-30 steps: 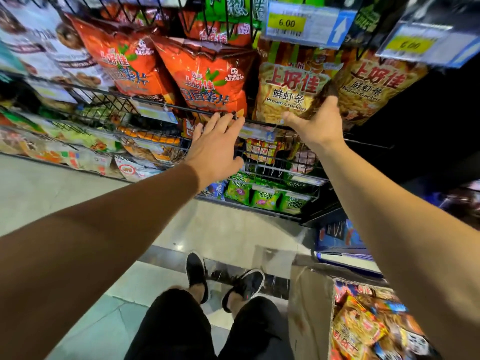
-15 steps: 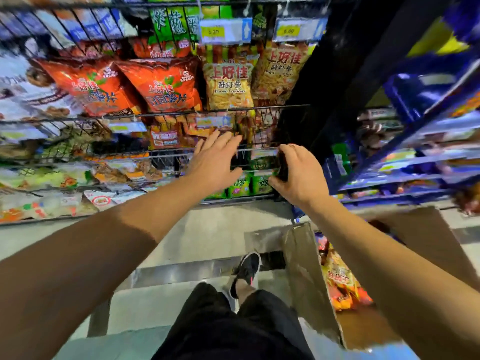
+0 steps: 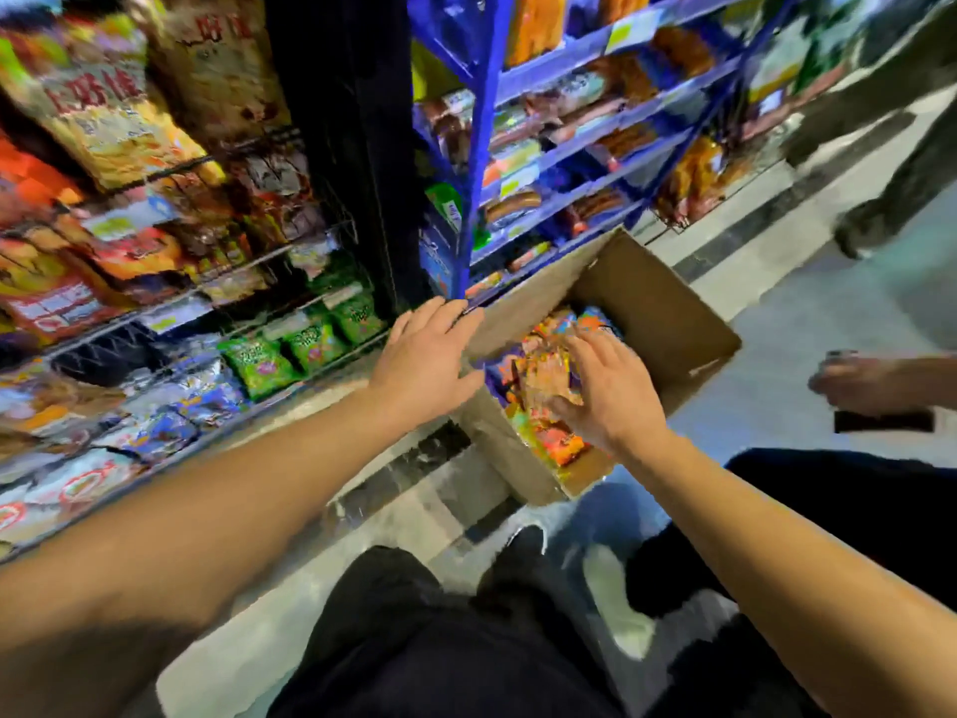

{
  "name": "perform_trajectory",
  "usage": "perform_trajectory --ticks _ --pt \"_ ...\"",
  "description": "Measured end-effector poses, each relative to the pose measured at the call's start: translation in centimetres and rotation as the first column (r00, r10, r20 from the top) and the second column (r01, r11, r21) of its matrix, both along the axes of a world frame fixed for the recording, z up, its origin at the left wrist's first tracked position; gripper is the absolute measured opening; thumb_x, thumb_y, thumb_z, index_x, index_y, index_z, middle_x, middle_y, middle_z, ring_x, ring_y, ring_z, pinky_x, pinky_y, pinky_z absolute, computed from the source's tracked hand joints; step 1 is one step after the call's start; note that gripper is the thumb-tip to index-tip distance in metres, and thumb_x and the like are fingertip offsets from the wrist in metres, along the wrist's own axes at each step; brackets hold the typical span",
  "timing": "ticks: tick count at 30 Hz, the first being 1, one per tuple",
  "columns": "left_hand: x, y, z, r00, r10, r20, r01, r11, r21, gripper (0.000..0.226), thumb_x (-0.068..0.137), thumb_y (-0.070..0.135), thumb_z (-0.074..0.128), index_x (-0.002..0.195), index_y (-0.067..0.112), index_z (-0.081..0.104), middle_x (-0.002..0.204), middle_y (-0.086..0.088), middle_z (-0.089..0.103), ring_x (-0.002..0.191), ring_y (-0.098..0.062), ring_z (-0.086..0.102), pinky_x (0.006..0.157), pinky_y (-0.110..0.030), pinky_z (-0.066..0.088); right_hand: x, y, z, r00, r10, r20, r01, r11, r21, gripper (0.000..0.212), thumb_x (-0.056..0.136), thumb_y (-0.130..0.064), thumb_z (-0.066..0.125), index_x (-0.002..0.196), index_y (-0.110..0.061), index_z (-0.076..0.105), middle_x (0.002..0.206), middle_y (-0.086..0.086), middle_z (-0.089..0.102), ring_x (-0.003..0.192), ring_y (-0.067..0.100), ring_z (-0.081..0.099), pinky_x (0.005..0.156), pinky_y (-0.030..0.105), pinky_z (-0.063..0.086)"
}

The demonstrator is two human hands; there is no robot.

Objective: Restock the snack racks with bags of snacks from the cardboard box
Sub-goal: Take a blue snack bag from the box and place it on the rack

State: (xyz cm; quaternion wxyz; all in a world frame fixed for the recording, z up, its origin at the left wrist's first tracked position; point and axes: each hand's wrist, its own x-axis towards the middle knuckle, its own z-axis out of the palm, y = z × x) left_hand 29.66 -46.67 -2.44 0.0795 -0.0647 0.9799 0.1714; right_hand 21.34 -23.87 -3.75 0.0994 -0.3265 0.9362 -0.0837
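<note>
Open cardboard box (image 3: pixel 668 323) on the floor (image 3: pixel 808 308) beside the blue shelving (image 3: pixel 479 147), snack bags (image 3: pixel 544 375) piled inside. Right hand (image 3: pixel 606 391) spread flat over the bags, gripping nothing; left hand (image 3: pixel 424 360) open, fingers straight, at the box's near flap. Wire snack racks (image 3: pixel 171 282) left, stocked; image blurry.

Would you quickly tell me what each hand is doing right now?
Left hand: open, fingers spread, holding nothing.
Right hand: open, over the snack bags in the box.

matt cardboard box (image 3: pixel 652 303), glossy snack bags (image 3: pixel 544 370)
</note>
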Motion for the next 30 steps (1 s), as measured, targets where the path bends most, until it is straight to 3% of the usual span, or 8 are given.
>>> perform_trajectory --ticks 5,11,14,20,25,27,30 --pt "-2.8 7.2 -1.2 0.998 -0.065 0.0 0.065 0.997 0.032 0.078 0.08 0.054 0.047 0.149 0.019 0.042 0.155 -0.006 0.041 0.144 -0.028 0.032 0.119 -0.045 0.025 -1.8 8.3 -0.9 0.995 -0.078 0.056 0.075 0.996 0.053 0.084 0.076 -0.059 0.052 0.142 -0.007 0.052 0.141 0.019 0.054 0.129 0.043 0.051 0.108 0.054 0.042" --pt "-6.7 14.6 -4.2 0.999 -0.028 0.037 0.028 1.0 0.015 0.079 0.078 0.056 0.042 0.144 0.013 0.049 0.147 -0.014 0.049 0.135 -0.036 0.044 0.112 -0.051 0.036 -6.0 15.6 -2.7 0.998 -0.009 0.055 0.005 0.997 0.072 0.084 0.072 -0.04 0.084 0.137 0.005 0.054 0.131 0.028 0.06 0.119 0.046 0.058 0.107 0.055 0.044" --pt "-8.3 17.3 -4.9 0.995 0.021 0.098 -0.022 1.0 0.006 0.08 0.078 0.054 0.047 0.149 0.016 0.042 0.152 -0.011 0.044 0.14 -0.033 0.038 0.114 -0.049 0.032 -8.8 17.7 -4.0 0.994 0.032 0.103 -0.044 0.993 0.11 0.083 0.078 -0.05 0.068 0.14 0.003 0.052 0.137 0.027 0.056 0.126 0.044 0.054 0.111 0.054 0.041" --pt "-11.4 19.5 -7.3 0.985 0.084 0.152 -0.095 0.993 0.069 0.072 0.092 0.046 0.057 0.155 0.023 0.03 0.16 -0.004 0.031 0.148 -0.028 0.022 0.121 -0.045 0.019 -13.5 18.8 -7.6 0.98 0.089 0.176 -0.119 0.979 0.167 0.082 0.079 -0.054 0.06 0.142 -0.002 0.05 0.14 0.021 0.054 0.128 0.042 0.05 0.111 0.052 0.039" --pt "-14.8 18.5 -11.7 0.971 0.106 0.216 -0.13 0.987 0.098 0.072 0.094 0.048 0.055 0.156 0.023 0.027 0.162 -0.005 0.028 0.149 -0.027 0.021 0.122 -0.046 0.019 -16.8 17.8 -11.4 0.969 0.089 0.229 -0.139 0.968 0.211 0.085 0.079 -0.057 0.053 0.145 -0.004 0.048 0.146 0.02 0.049 0.135 0.041 0.043 0.115 0.052 0.035" --pt "-15.8 17.9 -13.7 0.964 0.1 0.245 -0.128 0.987 0.1 0.072 0.094 0.047 0.053 0.156 0.02 0.029 0.159 -0.008 0.033 0.147 -0.03 0.025 0.12 -0.05 0.022 -18.1 17.3 -13.5 0.964 0.082 0.252 -0.141 0.964 0.225 0.084 0.081 -0.057 0.057 0.147 -0.006 0.046 0.148 0.019 0.048 0.138 0.04 0.041 0.116 0.051 0.033" --pt "-16.8 16.9 -17.5 0.972 0.098 0.212 -0.13 0.981 0.142 0.072 0.084 0.048 0.051 0.146 0.01 0.047 0.14 -0.02 0.054 0.13 -0.041 0.047 0.108 -0.058 0.039 -20.0 16.6 -17.0 0.956 0.085 0.28 -0.153 0.96 0.232 0.083 0.085 -0.052 0.067 0.15 -0.007 0.041 0.152 0.018 0.043 0.142 0.038 0.036 0.12 0.048 0.026"
